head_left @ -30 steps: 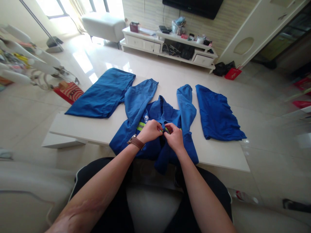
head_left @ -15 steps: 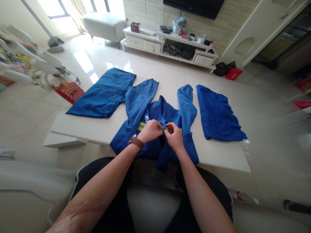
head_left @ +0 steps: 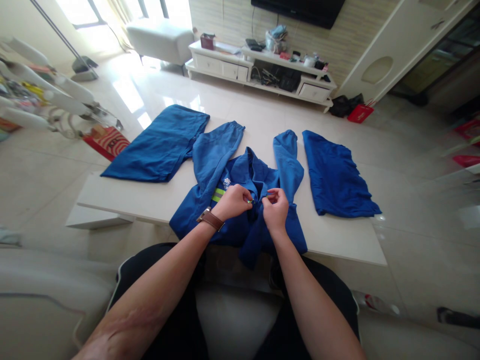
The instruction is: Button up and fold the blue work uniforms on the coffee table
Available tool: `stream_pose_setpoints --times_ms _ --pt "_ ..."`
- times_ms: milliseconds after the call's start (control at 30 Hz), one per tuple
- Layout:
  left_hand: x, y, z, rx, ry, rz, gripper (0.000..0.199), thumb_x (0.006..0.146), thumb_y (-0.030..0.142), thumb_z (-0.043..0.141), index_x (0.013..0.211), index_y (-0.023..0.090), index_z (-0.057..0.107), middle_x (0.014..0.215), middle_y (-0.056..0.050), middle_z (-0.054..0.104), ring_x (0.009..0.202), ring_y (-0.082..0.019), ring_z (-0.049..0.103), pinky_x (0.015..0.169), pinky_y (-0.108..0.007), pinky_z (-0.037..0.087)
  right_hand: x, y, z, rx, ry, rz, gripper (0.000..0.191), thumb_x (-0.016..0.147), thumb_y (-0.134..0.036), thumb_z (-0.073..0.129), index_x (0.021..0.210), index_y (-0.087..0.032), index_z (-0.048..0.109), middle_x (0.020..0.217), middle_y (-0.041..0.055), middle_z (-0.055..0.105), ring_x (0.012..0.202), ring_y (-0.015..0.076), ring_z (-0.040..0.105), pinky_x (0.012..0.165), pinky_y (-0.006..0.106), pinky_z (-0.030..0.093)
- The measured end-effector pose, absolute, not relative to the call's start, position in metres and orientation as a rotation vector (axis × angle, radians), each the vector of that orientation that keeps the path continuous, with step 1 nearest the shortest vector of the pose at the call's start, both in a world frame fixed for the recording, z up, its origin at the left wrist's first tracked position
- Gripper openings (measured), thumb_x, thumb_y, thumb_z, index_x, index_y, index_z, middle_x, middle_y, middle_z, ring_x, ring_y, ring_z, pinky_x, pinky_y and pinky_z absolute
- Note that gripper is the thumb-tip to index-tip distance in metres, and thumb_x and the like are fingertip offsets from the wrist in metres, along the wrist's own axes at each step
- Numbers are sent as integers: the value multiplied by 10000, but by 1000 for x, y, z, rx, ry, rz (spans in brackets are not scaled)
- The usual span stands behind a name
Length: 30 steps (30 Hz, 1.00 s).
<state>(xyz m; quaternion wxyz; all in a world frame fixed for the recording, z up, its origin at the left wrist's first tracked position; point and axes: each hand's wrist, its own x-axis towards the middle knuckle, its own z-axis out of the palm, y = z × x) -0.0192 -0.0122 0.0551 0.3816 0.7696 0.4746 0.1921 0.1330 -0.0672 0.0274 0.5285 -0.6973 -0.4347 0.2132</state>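
Chest mark: the blue jacket [head_left: 240, 227] bears a white flower-like logo [head_left: 227, 180] with small white characters under it; they are too small to be read.
Patterned red bag: dark letters stand on the bag [head_left: 109, 142] beside the table [head_left: 343, 237], but I cannot read them surely.
Television: on the lower frame of the television [head_left: 300, 11] there is a tiny mark, not readable.
Left hand: the left hand [head_left: 234, 201] has thumb and fingers closed, pinching one front edge of the jacket.
Right hand: the right hand [head_left: 276, 209] pinches the opposite front edge, just beside.
Jacket: it lies on the table under both hands, collar beyond the grip, lower part hanging over the near edge.
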Motion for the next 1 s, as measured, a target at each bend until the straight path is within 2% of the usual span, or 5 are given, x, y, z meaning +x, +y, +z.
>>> stream_pose_setpoints --times_ms 167,333,533,800,1000 --pt "-24 -15 51 2101 1171 277 202 790 219 680 937 176 810 793 -58 760 757 -195 696 728 -266 512 137 -68 34 -1619 -905 406 222 730 -261 571 948 -234 539 709 -29 567 663 178 575 727 314 505" --pt "-34 -19 43 2245 1203 -167 245 846 282 676 1033 167 785 1014 -157 781 943 -290 739 811 -318 537 136 -70 34 -1533 -1307 871 209 801 -348 614 982 -244 601 744 -15 660 681 191 629 655 294 496" --pt "-37 -19 52 2281 1306 -198 294 911 252 560 1097 176 775 1112 -197 768 1041 -322 738 887 -371 543 143 -78 29 -1731 -1504 624 146 892 -345 543 820 -245 621 829 21 709 796 212 660 772 332 497" --pt "-20 -19 61 2251 1329 -297 319 921 181 515 1095 132 777 1157 -232 751 1095 -343 733 907 -415 567 194 -85 16 -1921 -1518 443 95 860 -322 559 876 -241 605 954 64 691 950 266 648 895 406 514" --pt "-2 -25 52 2184 1334 -282 361 913 168 506 1160 169 769 1269 -225 691 1155 -352 690 923 -443 569 237 11 9 -2240 -1633 353 191 875 -265 557 1038 -192 625 1162 129 668 1151 294 607 1025 398 473"
